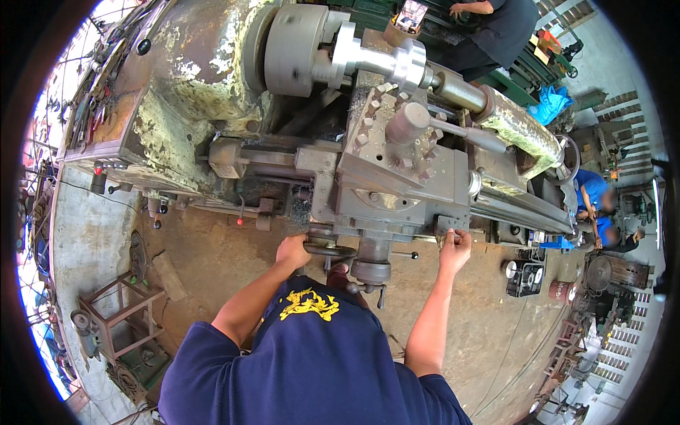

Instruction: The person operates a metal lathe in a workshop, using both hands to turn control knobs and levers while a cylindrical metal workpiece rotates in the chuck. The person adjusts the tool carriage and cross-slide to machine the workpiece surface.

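Observation:
My left hand (292,252) is closed on the rim of the carriage handwheel (333,251) at the front of a metal lathe. On the right, my right hand (455,248) has its fingers bent together against the carriage's lower right corner, by a small dark plate (452,224); what they grip is hidden. A shiny flanged metal workpiece (375,61) spans from the grey chuck (292,51) to the tailstock (520,134). In front of it sits the square tool post (379,131), with several bolts and a long clamping handle (467,134). The small cross-slide crank (372,287) hangs between my hands.
Loose tools (99,117) lie on the worn headstock's left side. A metal frame stand (124,312) is on the floor at left. A person in dark clothes (499,32) works beyond the lathe; people in blue (591,191) are at far right, near a black crate (525,278).

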Demonstrator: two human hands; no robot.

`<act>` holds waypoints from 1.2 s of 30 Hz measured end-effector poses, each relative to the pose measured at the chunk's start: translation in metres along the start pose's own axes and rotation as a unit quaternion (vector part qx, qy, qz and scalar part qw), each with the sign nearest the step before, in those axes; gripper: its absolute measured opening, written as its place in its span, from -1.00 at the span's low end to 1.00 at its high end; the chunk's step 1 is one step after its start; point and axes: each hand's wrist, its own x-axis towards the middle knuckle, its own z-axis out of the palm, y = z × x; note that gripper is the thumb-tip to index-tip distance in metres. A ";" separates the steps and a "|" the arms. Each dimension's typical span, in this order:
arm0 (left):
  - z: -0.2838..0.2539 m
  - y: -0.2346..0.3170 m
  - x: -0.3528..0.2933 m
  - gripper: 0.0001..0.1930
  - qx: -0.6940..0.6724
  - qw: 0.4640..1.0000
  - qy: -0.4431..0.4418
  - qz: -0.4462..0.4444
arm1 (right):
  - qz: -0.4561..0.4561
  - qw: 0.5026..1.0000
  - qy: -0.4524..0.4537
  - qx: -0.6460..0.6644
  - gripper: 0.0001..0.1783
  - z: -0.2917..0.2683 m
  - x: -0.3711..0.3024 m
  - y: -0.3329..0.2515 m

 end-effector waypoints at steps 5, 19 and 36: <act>0.001 0.001 0.000 -0.58 -0.001 1.000 -0.002 0.003 | 0.006 1.000 -0.002 -0.003 -0.77 0.000 0.000 0.001; 0.018 -0.011 0.006 -0.49 -0.038 0.998 0.044 0.008 | 0.006 1.000 0.001 -0.008 -0.77 0.001 0.000 0.002; 0.176 -0.015 0.059 -0.52 -0.525 0.792 -0.243 -0.197 | -0.004 0.999 -0.033 -0.010 -0.83 0.002 0.001 -0.003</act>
